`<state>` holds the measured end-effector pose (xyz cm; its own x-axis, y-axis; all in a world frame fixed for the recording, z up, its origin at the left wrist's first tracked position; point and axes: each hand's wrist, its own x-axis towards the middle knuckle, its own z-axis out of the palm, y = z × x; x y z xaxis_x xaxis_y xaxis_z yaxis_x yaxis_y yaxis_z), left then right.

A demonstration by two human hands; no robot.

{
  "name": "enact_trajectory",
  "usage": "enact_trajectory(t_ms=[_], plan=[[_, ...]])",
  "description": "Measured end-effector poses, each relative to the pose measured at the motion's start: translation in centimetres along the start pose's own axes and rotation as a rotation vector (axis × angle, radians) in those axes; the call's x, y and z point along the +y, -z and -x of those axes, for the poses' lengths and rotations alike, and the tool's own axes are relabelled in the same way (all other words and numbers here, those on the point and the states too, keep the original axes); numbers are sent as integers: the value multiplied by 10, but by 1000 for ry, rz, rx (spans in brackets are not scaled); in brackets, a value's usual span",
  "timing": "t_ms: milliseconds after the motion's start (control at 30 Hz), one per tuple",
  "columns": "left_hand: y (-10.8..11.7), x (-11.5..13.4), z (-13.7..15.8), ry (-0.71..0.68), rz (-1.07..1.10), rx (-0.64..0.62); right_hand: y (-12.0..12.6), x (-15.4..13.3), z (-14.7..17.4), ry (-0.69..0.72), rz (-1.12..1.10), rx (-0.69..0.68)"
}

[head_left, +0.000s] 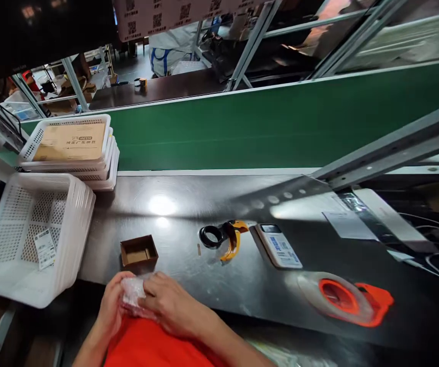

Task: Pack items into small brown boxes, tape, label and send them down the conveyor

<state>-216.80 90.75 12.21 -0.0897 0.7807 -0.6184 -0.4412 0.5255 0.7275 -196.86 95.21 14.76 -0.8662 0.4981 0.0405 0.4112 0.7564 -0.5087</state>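
Note:
Both hands hold a small bundle in clear bubble wrap close to my red-clad body, at the front edge of the metal table. My left hand grips the bundle's left side. From the right, my right hand has its fingers curled over the wrap. What lies inside the wrap cannot be made out. Just beyond my hands a small open cardboard box stands on the table, and its visible inside looks bare.
Stacked white baskets stand at left; the top one holds a printed slip. Behind them, shallow trays carry flat cardboard. Rightward lie a yellow tape dispenser, a white handheld device and an orange tape dispenser. A green conveyor runs behind.

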Motion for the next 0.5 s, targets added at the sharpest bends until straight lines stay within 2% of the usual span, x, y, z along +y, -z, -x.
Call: enact_trajectory(t_ms=[67,167,233,333,400,500], plan=[[1,-1,7,46,12,-29,4,1,3,41,-27,-15],[-3,-4,7,-63,-55,54,-1,4,-3,33,-14,15],[-8,-5,0,-104,-12,134,-13,9,-12,15,81,83],[-10,3,-17,-80,30,142,-25,24,-31,3,248,147],[-3,13,-32,-138,-162,141,-23,39,-45,-24,258,85],[13,25,-60,-372,-588,278,-12,60,-72,-118,197,-69]])
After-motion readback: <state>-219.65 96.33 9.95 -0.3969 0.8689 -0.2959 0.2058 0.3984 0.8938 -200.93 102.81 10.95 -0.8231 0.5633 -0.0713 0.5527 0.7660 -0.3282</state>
